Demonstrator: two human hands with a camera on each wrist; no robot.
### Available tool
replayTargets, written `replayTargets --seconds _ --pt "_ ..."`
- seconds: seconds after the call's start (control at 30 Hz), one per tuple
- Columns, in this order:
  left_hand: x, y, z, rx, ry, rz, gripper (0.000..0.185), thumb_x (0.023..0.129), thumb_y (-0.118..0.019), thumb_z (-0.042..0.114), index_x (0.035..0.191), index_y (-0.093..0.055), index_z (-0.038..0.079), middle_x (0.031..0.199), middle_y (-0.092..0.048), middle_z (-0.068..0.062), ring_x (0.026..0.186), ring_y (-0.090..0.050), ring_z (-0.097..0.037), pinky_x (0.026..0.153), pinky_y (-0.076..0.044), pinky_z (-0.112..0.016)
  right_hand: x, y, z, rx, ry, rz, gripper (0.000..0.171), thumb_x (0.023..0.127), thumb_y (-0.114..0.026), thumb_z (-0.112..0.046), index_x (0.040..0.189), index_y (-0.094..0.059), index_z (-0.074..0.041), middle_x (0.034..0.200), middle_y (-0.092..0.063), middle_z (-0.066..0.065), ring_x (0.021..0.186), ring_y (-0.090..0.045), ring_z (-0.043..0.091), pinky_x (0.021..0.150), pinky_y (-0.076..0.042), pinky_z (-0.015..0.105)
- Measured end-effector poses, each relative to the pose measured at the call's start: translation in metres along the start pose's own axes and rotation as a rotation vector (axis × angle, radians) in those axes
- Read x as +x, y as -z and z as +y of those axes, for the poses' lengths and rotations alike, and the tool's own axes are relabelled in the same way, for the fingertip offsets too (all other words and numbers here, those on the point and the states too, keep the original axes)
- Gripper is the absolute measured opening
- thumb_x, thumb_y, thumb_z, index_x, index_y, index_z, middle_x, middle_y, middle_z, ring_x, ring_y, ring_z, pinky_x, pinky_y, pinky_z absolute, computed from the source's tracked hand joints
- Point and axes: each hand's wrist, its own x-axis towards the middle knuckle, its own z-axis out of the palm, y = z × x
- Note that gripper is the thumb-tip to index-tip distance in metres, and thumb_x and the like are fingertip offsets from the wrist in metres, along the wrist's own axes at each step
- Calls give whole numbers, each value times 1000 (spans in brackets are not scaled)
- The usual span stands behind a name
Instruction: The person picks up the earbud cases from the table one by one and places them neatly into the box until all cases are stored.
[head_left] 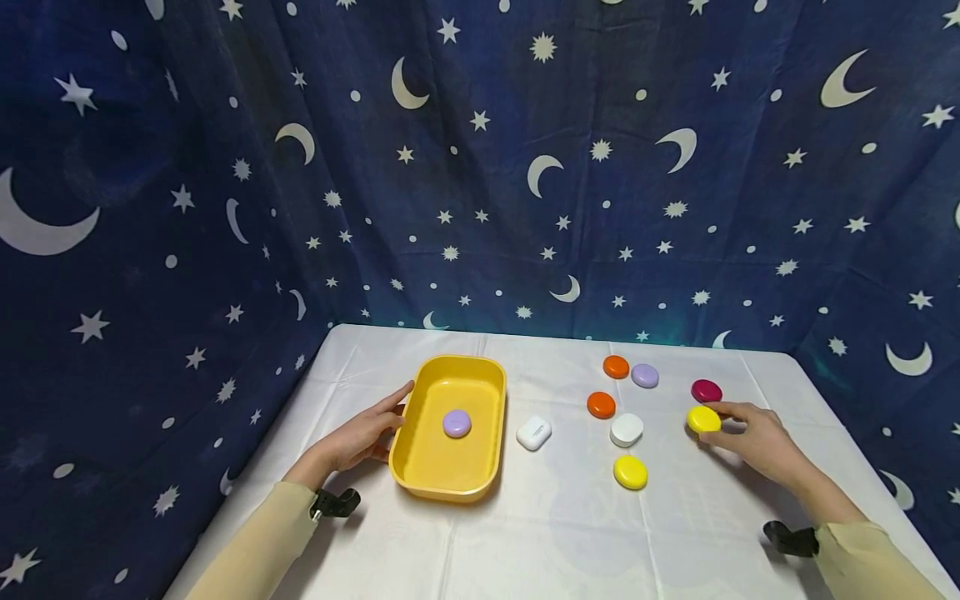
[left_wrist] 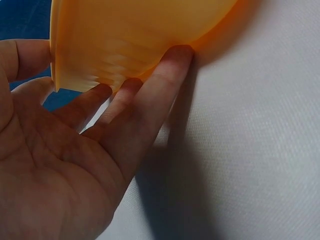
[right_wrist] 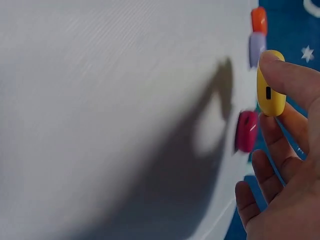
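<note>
On the right of the head view, my right hand (head_left: 761, 442) pinches a yellow, rounded case (head_left: 703, 419) between thumb and fingers. The right wrist view shows the yellow case (right_wrist: 272, 85) edge-on, with a small dark slot in its side; the other fingers are spread below it. Just beyond it lies a dark red case (head_left: 707, 391). My left hand (head_left: 358, 437) touches the left side of a yellow tray (head_left: 448, 490), its fingers extended along the outer wall (left_wrist: 120, 45). Inside the tray sits one lilac case (head_left: 457, 423).
Between tray and right hand lie a small white case (head_left: 534, 433), a round white case (head_left: 626, 430), another yellow case (head_left: 630, 472), two orange cases (head_left: 601, 405) and a second lilac case (head_left: 645, 376). A white cloth (head_left: 555, 533) covers the table; a dark starry curtain (head_left: 525, 225) hangs behind.
</note>
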Motion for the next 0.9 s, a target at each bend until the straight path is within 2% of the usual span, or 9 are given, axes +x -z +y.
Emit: replayTargets --seconds 0.17,0.33,0.43,0.57,0.7,0.9 --pt "-2 0 1 -4 1 -1 69 107 -46 17 165 -15 36 164 -22 -26 107 -62 -32 81 -60 -43 5 -4 -33 15 64 12 79 88 -78 -45 146 -51 1 143 -45 34 129 -29 55 94 -37 76" --pt "-2 -1 1 -17 6 -7 70 106 -46 16 165 -14 37 168 -9 -22 109 -62 -32 82 -59 -43 10 -15 -75 62 174 4 69 88 -80 -39 144 -58 -6 142 -53 24 134 -32 50 100 -32 74" --pt "-1 -1 1 -17 8 3 70 106 -46 16 165 -15 37 169 -4 -21 109 -62 -32 81 -60 -43 13 -22 -102 72 196 -20 67 86 -81 -39 143 -60 -10 143 -53 21 136 -32 48 100 -35 74" --pt "0 -2 0 -13 10 16 70 105 -47 16 165 -17 38 170 -4 -20 109 -62 -31 81 -60 -44 19 -33 -133 98 231 -53 62 85 -82 -39 141 -63 -18 138 -57 15 135 -33 42 101 -38 70" --pt "2 -2 -1 -17 11 21 70 105 -48 16 164 -18 39 170 -7 -18 110 -62 -32 81 -60 -45 26 -45 -159 143 314 -84 57 85 -83 -36 138 -66 -24 130 -62 6 131 -37 37 103 -37 68" --pt "2 -2 -2 -15 11 30 69 105 -48 16 164 -20 40 169 -10 -18 108 -63 -31 80 -60 -45 34 -64 -198 132 408 -118 52 84 -83 -33 134 -68 -28 122 -63 -4 127 -44 30 103 -40 61"
